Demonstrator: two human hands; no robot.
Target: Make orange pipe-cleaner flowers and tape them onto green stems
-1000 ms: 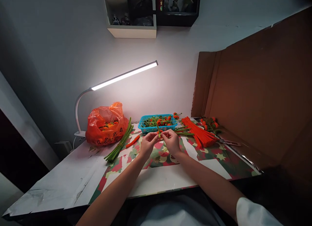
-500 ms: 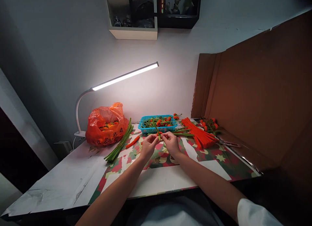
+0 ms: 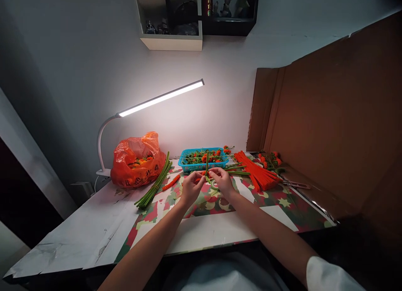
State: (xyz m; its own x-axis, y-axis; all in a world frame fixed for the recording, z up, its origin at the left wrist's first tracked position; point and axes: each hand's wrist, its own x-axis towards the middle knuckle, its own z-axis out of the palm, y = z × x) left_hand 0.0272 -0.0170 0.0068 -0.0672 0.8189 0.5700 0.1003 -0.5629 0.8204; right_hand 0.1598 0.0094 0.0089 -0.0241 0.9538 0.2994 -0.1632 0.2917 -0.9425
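Your left hand (image 3: 192, 185) seems to pinch the lower end of a slim, upright green fuzzy strip (image 3: 207, 160) between thumb and fingertips, over the middle of the table. Your right hand (image 3: 222, 183) has its fingers curled in close on the other side, but whether they press on the strip or only hover beside it, I cannot tell. To work the joint well, let one hand hold the lower end firmly and the other do the turning, with small movements close to the fingertips, so the long upper part stays straight. A light touch should spare the fuzz.

Just below your right fingertips is a pale, curved loop (image 3: 214, 184), too small to identify; mind that it doesn't snag. The strip points toward the blue plastic mesh basket (image 3: 187, 168) of orange flower heads on green stems, so avoid pushing forward into its rim. Near your right hand, loose green stems (image 3: 238, 173) reach toward a fanned bundle of bright red strips (image 3: 259, 173) and could catch your knuckles. On your left lie a short orange rod (image 3: 171, 183), a tied bundle of long green stems (image 3: 153, 187) and a crinkled red plastic bag (image 3: 135, 165), all apart from your fingers
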